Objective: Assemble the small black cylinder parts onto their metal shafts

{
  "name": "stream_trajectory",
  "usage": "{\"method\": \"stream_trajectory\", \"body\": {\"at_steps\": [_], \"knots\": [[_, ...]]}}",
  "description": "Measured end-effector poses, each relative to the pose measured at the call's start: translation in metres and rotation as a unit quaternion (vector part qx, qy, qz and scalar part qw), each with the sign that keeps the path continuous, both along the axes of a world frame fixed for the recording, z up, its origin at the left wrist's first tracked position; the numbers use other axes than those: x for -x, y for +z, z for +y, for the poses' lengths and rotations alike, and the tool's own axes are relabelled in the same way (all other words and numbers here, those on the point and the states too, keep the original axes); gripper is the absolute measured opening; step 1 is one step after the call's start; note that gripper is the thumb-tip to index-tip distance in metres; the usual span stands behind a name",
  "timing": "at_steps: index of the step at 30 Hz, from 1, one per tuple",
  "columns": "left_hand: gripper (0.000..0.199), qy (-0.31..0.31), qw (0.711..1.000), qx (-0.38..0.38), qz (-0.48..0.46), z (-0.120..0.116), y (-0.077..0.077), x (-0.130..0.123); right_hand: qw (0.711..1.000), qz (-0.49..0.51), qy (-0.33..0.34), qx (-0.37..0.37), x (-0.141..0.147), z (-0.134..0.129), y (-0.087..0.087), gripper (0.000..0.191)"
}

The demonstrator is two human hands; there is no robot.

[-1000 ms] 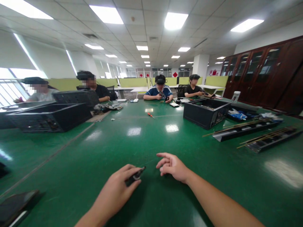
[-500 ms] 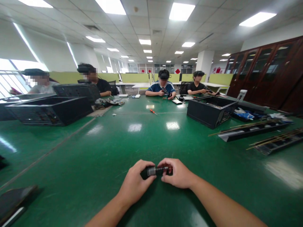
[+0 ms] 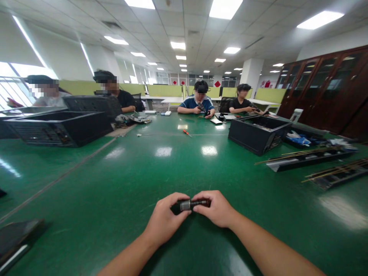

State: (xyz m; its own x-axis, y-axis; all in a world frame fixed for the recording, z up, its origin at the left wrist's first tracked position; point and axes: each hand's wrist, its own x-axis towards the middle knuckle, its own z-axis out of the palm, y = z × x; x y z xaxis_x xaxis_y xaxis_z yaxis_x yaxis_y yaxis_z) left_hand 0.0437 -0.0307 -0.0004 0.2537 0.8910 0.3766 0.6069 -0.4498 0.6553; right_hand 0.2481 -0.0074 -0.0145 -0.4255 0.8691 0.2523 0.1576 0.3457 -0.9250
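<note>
Between my hands, low over the green table, is a black electric screwdriver (image 3: 185,205) with a grey collar and a narrow metal bit pointing right. My left hand (image 3: 164,217) is wrapped round its body from the left, thumb and fingers by the collar. My right hand (image 3: 216,209) closes round the front end, with thumb and index finger at the narrow part just past the collar. Something reddish-brown shows inside the right hand's curl, too small to make out. The rear of the tool is hidden by my left hand.
An orange-handled screwdriver (image 3: 186,133) lies further off on the green table (image 3: 138,172). Black computer cases (image 3: 250,134) stand right and left. Metal strips with thin rods (image 3: 310,156) lie at right, a dark panel (image 3: 20,241) at lower left. Several people (image 3: 198,103) sit across.
My right hand has come closer to the collar, its thumb and fingers pinching nearer to my left hand. The view has shifted slightly. The screwdriver stays in my left hand.
</note>
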Motion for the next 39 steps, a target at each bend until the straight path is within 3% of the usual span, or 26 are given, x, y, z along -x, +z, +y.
{"method": "stream_trajectory", "body": {"at_steps": [16, 39], "knots": [[0.028, -0.003, 0.998, -0.065, -0.014, -0.0028, -0.0055, 0.0027, 0.999, -0.044, -0.007, -0.013, -0.0042, 0.0002, 0.0028, 0.020], [0.027, 0.007, 0.998, -0.062, -0.014, -0.0004, -0.0043, 0.0037, 0.998, -0.052, -0.012, -0.015, -0.0057, 0.0023, 0.0043, 0.020]]}}
